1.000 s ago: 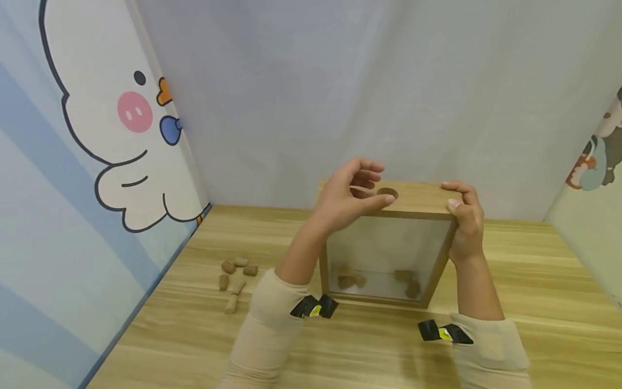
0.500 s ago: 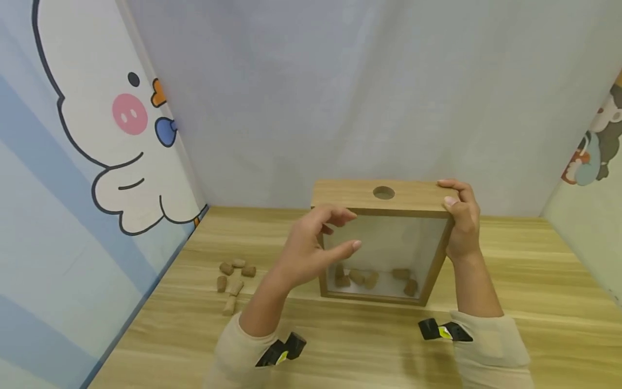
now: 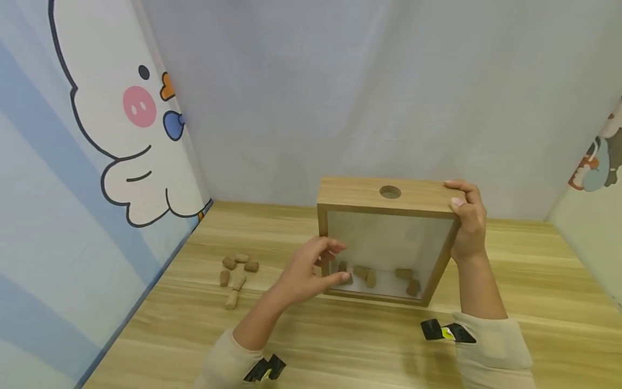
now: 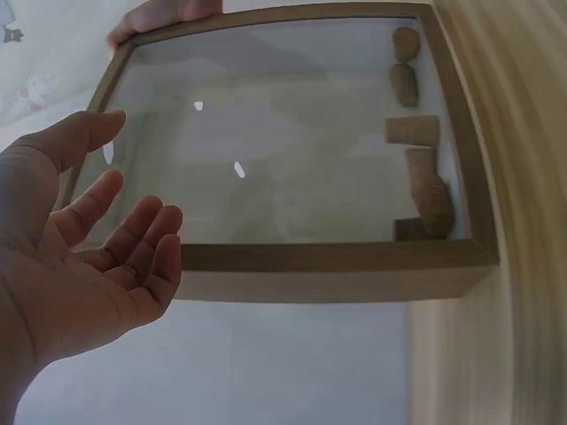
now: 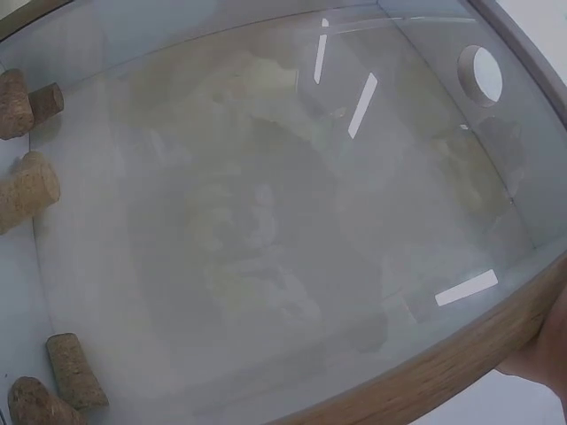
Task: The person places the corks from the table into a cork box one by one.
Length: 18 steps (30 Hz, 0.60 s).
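Note:
A wooden box frame (image 3: 340, 192) with a clear front stands upright on the table, a round hole (image 3: 390, 192) in its top. Several corks (image 3: 371, 279) lie inside along its bottom; the right wrist view shows corks (image 5: 75, 370) there too. My right hand (image 3: 468, 219) grips the box's top right corner, thumb in front and fingers over the top. My left hand (image 3: 303, 275) is in front of the box's lower left side, holding nothing. In the left wrist view the left hand (image 4: 97, 266) has its fingers loosely bent and spread from the thumb.
Several loose corks (image 3: 239, 282) lie on the wood-grain table (image 3: 340, 346) to the left of the box. A pale curtain (image 3: 291, 108) hangs behind, and a cartoon-printed panel (image 3: 97, 178) borders the left side.
My left hand has come away from the hole in the top, moving down and left to the box's lower left. Another cork shows inside. My right hand stays on the corner.

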Available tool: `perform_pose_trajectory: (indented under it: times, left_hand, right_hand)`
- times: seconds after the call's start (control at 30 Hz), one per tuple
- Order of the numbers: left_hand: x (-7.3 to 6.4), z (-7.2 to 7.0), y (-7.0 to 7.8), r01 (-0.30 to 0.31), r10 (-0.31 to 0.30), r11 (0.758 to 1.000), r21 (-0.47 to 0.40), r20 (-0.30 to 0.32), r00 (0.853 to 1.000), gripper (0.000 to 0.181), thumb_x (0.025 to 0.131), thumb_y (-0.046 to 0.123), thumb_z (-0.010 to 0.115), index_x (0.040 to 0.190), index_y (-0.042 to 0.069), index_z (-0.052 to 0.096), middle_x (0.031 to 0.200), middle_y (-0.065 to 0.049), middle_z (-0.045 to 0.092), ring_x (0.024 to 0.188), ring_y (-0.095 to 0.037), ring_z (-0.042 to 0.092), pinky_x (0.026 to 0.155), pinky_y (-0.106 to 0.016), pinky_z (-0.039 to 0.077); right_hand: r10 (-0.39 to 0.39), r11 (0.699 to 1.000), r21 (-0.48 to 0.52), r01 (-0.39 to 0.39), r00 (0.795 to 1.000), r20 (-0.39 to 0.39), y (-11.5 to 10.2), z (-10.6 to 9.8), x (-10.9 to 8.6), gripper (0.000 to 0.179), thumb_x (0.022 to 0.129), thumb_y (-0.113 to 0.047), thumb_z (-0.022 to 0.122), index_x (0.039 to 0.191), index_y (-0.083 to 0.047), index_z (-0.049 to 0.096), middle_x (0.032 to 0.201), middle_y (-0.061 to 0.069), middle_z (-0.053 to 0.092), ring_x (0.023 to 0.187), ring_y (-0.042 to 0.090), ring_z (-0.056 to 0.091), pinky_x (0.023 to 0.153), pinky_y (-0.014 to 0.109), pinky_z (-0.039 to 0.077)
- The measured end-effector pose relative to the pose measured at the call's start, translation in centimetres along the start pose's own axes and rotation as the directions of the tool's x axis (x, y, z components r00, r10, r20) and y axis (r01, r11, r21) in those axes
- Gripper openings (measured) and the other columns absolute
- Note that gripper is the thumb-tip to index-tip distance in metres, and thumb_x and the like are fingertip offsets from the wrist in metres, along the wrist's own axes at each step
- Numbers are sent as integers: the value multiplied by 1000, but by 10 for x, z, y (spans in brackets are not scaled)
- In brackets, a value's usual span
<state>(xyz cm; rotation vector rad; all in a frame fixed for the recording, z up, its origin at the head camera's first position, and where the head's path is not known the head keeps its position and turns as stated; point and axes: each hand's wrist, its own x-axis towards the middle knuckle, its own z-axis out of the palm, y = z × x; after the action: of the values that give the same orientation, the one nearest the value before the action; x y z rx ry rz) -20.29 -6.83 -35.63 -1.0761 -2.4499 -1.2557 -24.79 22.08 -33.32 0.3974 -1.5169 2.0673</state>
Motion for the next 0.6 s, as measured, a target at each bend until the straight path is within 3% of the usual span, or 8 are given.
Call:
perform_pose_trajectory:
  times: [0.23,0.43,0.6]
  left_hand:
    - [-29,-5,-25,139,-139,990,-1,62,988,41,81,19,74,117,8,57,110,-7,57,93,-24,55,74,-41,48]
    - [-49,-18,-44,193,-194,981,18,89,977,45,81,21,75,121,10,57,111,-3,57,94,-21,55,74,-40,47]
    - [-65,-33,-58,240,-236,971,-21,113,965,46,81,26,75,122,16,56,112,0,56,96,-20,54,75,-39,45]
  right_hand:
    - [-14,1000,15,14,1000,10,1,0,1,31,83,-17,43,107,-8,62,105,12,47,90,24,43,73,37,35]
    - [-8,1000,2,8,1000,11,1,-1,1,31,83,-18,44,107,-9,61,105,12,47,89,24,43,72,36,35]
    - [-12,1000,-4,12,1000,0,2,-2,0,32,83,-17,43,108,-6,61,106,12,47,90,24,43,73,38,34]
